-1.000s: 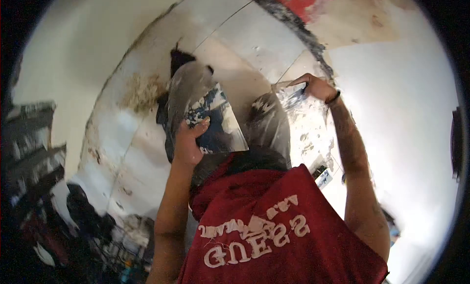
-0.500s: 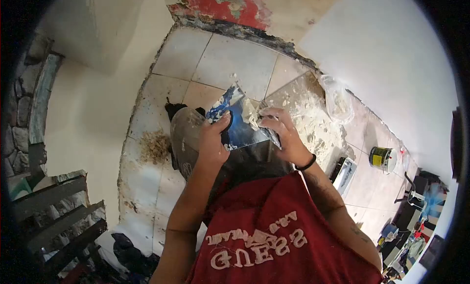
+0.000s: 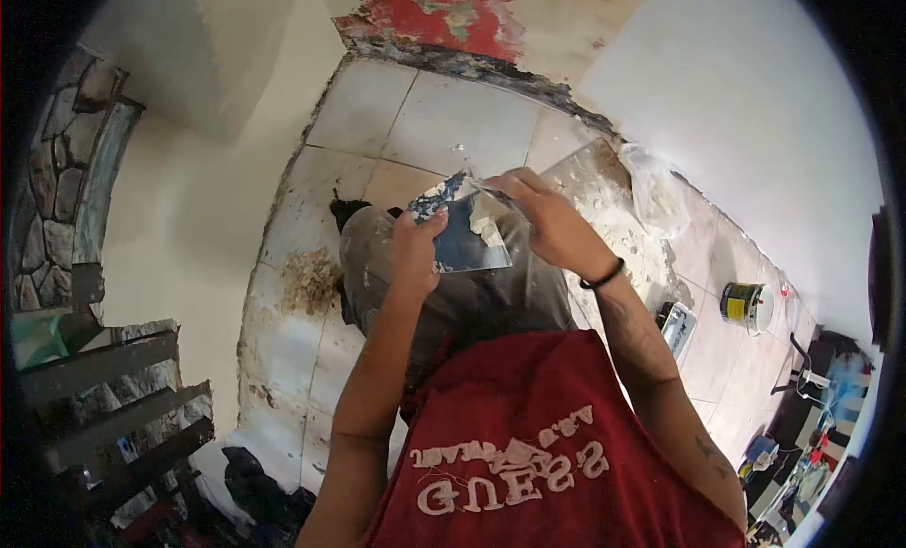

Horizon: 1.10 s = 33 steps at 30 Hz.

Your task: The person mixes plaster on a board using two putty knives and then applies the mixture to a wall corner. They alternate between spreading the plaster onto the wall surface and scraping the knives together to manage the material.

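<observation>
My left hand [image 3: 417,251] is closed on the near-left side of a flat rectangular metal trowel [image 3: 462,244], thumb on top. Off-white putty [image 3: 485,229] clings to its right part, and more smears cover its far-left corner. At the trowel's far corner is my right hand [image 3: 557,227], its fingers pinched around a thin flat blade [image 3: 493,191] that is mostly hidden. The trowel is held over my dusty knees.
A board [image 3: 609,222] spread with off-white putty lies right of my legs, beside a clear plastic bag [image 3: 656,194]. Farther right are a tray [image 3: 676,327] and a tub [image 3: 746,304]. Crumbled debris [image 3: 311,280] lies left on the tiles, and dark slats [image 3: 104,369] stand at far left.
My right hand has moved from the trowel's right side up to its far corner, with the wrist turned. Less putty shows on the trowel's far edge. My left hand stays closed on it.
</observation>
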{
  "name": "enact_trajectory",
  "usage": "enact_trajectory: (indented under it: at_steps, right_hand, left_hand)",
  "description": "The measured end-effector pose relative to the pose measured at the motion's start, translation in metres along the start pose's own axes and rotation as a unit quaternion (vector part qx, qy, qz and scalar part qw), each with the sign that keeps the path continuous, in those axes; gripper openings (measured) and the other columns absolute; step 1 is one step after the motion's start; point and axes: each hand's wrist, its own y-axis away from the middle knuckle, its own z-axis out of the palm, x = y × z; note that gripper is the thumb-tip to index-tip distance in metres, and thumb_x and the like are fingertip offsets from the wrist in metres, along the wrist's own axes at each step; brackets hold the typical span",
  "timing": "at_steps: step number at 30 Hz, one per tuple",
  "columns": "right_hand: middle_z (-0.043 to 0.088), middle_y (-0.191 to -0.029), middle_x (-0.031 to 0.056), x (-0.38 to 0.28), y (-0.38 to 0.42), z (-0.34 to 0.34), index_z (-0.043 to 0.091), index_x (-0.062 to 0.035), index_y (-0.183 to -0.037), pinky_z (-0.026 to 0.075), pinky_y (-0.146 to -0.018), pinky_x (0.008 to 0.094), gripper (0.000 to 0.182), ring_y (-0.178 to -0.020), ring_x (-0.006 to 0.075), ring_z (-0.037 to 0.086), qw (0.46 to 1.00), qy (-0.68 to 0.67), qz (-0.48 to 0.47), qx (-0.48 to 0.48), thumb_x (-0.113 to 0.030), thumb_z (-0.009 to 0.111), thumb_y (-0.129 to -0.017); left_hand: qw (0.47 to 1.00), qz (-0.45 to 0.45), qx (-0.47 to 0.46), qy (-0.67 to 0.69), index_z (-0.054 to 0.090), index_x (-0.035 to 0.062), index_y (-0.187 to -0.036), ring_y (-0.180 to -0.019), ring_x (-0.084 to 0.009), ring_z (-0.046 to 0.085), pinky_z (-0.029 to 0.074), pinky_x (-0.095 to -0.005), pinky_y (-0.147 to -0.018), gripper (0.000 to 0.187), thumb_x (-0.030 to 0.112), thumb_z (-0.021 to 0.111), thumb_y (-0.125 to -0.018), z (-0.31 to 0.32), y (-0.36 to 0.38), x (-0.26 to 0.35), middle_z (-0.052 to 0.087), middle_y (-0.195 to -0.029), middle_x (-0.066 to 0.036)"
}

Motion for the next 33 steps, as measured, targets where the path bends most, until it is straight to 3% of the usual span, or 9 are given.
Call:
enact_trajectory:
  at_steps: [4, 8, 9, 14, 18, 20, 22, 28, 33]
  right_hand:
    - [0.052, -0.109, 0.0181, 0.03, -0.008, 0.033, 0.049, -0.0045, -0.118, 0.045, -0.082, 0.0412, 0.056, -0.098, 0.0365, 0.053, 0.998, 0.026, 0.039, -0.047, 0.009, 0.046, -0.064]
    - [0.055, -0.105, 0.0191, 0.075, 0.003, 0.075, 0.053, -0.0045, -0.114, 0.045, -0.083, 0.0397, 0.051, -0.098, 0.0367, 0.054, 0.997, 0.022, -0.049, -0.052, 0.007, 0.046, -0.065]
    - [0.056, -0.105, 0.0196, 0.059, 0.003, 0.066, 0.054, -0.0041, -0.113, 0.044, -0.085, 0.0386, 0.052, -0.099, 0.0358, 0.054, 0.994, 0.006, 0.02, -0.105, 0.007, 0.045, -0.063]
    - [0.056, -0.11, 0.0195, 0.095, 0.007, 0.079, 0.051, -0.004, -0.119, 0.043, -0.088, 0.0375, 0.058, -0.098, 0.032, 0.054, 0.979, -0.117, 0.02, -0.165, 0.004, 0.046, -0.061]
    - [0.054, -0.117, 0.0132, 0.067, 0.02, 0.024, 0.048, -0.006, -0.125, 0.045, -0.082, 0.0322, 0.067, -0.093, 0.02, 0.056, 0.938, -0.31, 0.094, -0.125, 0.004, 0.05, -0.058]
    - [0.05, -0.122, 0.0095, 0.068, 0.03, 0.007, 0.048, -0.007, -0.126, 0.047, -0.076, 0.0253, 0.072, -0.093, 0.0148, 0.056, 0.885, -0.443, 0.135, -0.033, 0.009, 0.051, -0.056]
    - [0.046, -0.128, 0.0094, 0.045, 0.036, -0.007, 0.048, -0.0074, -0.125, 0.047, -0.079, 0.0267, 0.073, -0.102, 0.0177, 0.054, 0.879, -0.443, 0.164, 0.07, 0.015, 0.048, -0.056]
    - [0.037, -0.13, 0.0148, 0.003, 0.013, 0.011, 0.042, -0.0108, -0.127, 0.043, -0.091, 0.0364, 0.071, -0.117, 0.0338, 0.043, 0.998, 0.007, -0.065, 0.001, 0.016, 0.048, -0.062]
    - [0.037, -0.126, 0.0176, 0.054, 0.035, 0.021, 0.041, -0.012, -0.128, 0.04, -0.095, 0.0394, 0.066, -0.115, 0.0382, 0.043, 0.999, 0.012, 0.032, -0.011, 0.013, 0.048, -0.067]
  left_hand:
    - [0.996, -0.02, -0.033, -0.086, 0.058, -0.0019, -0.087, -0.069, -0.0153, 0.057, 0.048, -0.0318, -0.059, 0.01, 0.002, 0.058, -0.078, -0.005, -0.035, -0.005, 0.059, -0.082, -0.007]
    - [0.957, -0.107, -0.015, -0.267, 0.058, -0.0043, -0.079, -0.062, -0.019, 0.057, 0.048, -0.0358, -0.054, 0.009, 0.004, 0.059, -0.076, -0.018, -0.106, -0.028, 0.058, -0.072, -0.011]
    - [0.94, -0.122, -0.017, -0.317, 0.057, -0.0047, -0.077, -0.061, -0.0201, 0.057, 0.047, -0.0367, -0.052, 0.009, 0.004, 0.06, -0.076, -0.018, -0.115, -0.031, 0.057, -0.069, -0.011]
    - [0.902, -0.149, -0.045, -0.403, 0.055, -0.0062, -0.089, -0.073, -0.0265, 0.062, 0.05, -0.0415, -0.055, 0.019, 0.006, 0.061, -0.076, -0.051, -0.184, -0.059, 0.06, -0.084, -0.015]
    - [0.966, -0.143, 0.019, -0.215, 0.056, -0.0044, -0.094, -0.074, -0.0256, 0.062, 0.052, -0.0411, -0.058, 0.019, 0.005, 0.058, -0.078, -0.054, -0.158, -0.037, 0.06, -0.087, -0.014]
    - [0.986, -0.076, -0.015, -0.149, 0.056, -0.0028, -0.098, -0.07, -0.0243, 0.063, 0.054, -0.0395, -0.059, 0.02, 0.004, 0.056, -0.079, -0.032, -0.093, -0.003, 0.061, -0.086, -0.012]
    - [0.989, -0.12, -0.082, -0.037, 0.056, -0.0015, -0.101, -0.077, -0.0207, 0.062, 0.054, -0.0351, -0.066, 0.021, 0.002, 0.054, -0.081, -0.03, -0.062, 0.005, 0.061, -0.089, -0.01]
    - [0.988, -0.06, -0.054, 0.134, 0.056, -0.0028, -0.101, -0.079, -0.0213, 0.063, 0.054, -0.034, -0.065, 0.02, 0.002, 0.051, -0.081, 0.004, -0.02, 0.002, 0.061, -0.089, -0.011]
    - [0.99, -0.033, -0.032, 0.131, 0.054, -0.0025, -0.103, -0.078, -0.0213, 0.063, 0.054, -0.0332, -0.068, 0.022, 0.0, 0.049, -0.082, -0.002, -0.019, 0.006, 0.061, -0.092, -0.01]
